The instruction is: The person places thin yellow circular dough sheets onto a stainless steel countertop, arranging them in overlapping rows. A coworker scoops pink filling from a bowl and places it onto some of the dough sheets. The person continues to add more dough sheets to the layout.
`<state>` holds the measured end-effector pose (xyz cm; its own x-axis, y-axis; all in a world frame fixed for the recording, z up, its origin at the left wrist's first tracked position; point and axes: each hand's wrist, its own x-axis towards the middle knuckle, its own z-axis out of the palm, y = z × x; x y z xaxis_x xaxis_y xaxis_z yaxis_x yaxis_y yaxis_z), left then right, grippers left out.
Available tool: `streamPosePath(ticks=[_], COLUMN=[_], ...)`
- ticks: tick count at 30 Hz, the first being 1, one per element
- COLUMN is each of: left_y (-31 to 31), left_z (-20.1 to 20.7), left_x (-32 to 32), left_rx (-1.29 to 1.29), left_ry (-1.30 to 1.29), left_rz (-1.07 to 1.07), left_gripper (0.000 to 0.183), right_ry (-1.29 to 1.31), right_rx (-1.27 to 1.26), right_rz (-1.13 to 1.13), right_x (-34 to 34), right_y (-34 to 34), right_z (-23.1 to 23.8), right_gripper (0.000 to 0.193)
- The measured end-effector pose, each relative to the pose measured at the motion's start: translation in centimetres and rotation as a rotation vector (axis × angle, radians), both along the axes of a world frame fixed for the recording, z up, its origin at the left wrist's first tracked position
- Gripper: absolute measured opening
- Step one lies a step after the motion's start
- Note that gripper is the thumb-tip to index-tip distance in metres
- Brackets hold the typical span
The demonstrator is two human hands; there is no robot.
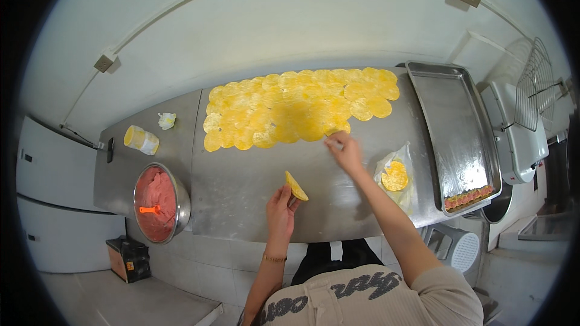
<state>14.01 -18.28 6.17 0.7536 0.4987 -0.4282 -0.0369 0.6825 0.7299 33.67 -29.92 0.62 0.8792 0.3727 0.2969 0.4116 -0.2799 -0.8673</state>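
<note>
Your left hand (280,210) has a small tortilla stack (296,186) pinched between thumb and fingers, above the bare near part of the steel table (238,196). Stack is thin, yellow, tilted, seen nearly edge-on; count not readable.

Your right hand (346,152) is at the near edge of the tortilla sheet (284,105), right of its middle, fingertips drawn together at the rim of one round. Can't tell whether they pinch it or only touch it.

The sheet lies flat toward the wall: overlapping thin rounds in a long band, scalloped outline, mottled bright and pale yellow, a few small gaps showing metal. Its near edge is stepped, the right end reaching less far toward you.

Right of your right forearm, more yellow tortillas (395,176) sit on an open plastic bag (408,198). Beyond, a metal tray (447,114) has one pink-and-yellow roll (469,197) along its near end. On your left, a steel bowl (183,199) holds pink paste (158,184) with an orange-handled utensil (150,209) in it.
</note>
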Motion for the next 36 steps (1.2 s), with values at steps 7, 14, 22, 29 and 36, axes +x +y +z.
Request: streamPosePath(ticks=[7, 14, 22, 29, 36], left_y=[-2.2, -4.2, -4.0, -4.2, -5.3], left_z=[-0.4, 0.0, 0.3, 0.0, 0.2], left_x=[3.2, 5.5, 3.9, 2.8, 4.6], left_rx=[-0.017, 0.021, 0.021, 0.007, -0.052], left_ry=[-0.054, -0.062, -0.084, -0.041, -0.051], left_rz=[-0.097, -0.172, -0.108, -0.069, -0.1], left_gripper=[0.015, 0.017, 0.016, 0.017, 0.015], right_ry=[0.335, 0.901, 0.841, 0.318, 0.211], right_rx=[0.147, 0.507, 0.566, -0.144, 0.142], right_rz=[0.298, 0.114, -0.204, -0.378, 0.367], right_x=[-8.0, -4.0, 7.7, 7.5, -2.6], right_y=[-1.6, -5.3, -7.0, -8.5, -6.6], right_z=[7.5, 6.9, 1.3, -2.8, 6.0], right_gripper=[0.014, 0.014, 0.026, 0.029, 0.015])
